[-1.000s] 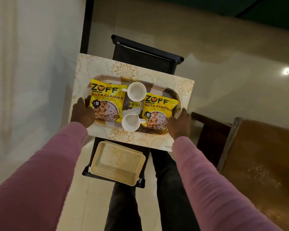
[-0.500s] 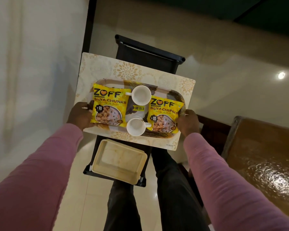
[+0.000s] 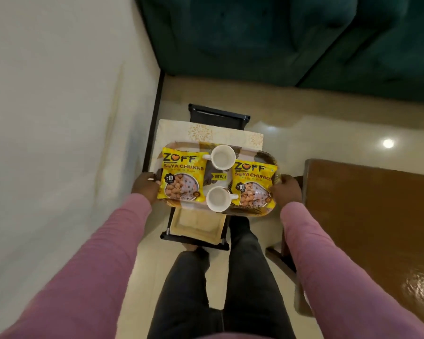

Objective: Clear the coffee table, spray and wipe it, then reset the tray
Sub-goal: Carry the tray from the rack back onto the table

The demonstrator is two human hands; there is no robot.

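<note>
The tray (image 3: 252, 212) is held by its short ends, the left hand (image 3: 146, 185) and right hand (image 3: 288, 189) each gripping a rim, so its long axis runs across between them. It sits over the mat (image 3: 206, 130). The coffee table (image 3: 367, 216) lies off to the right, nearest the right hand.

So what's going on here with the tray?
A person grips a patterned tray by its two ends, with the left hand on one and the right hand on the other. It carries two yellow Zoff soya chunks packets and two white cups. The tray overhangs the near edge of a floral placemat on a small black table. Whether it is lifted clear is hard to tell.
</note>
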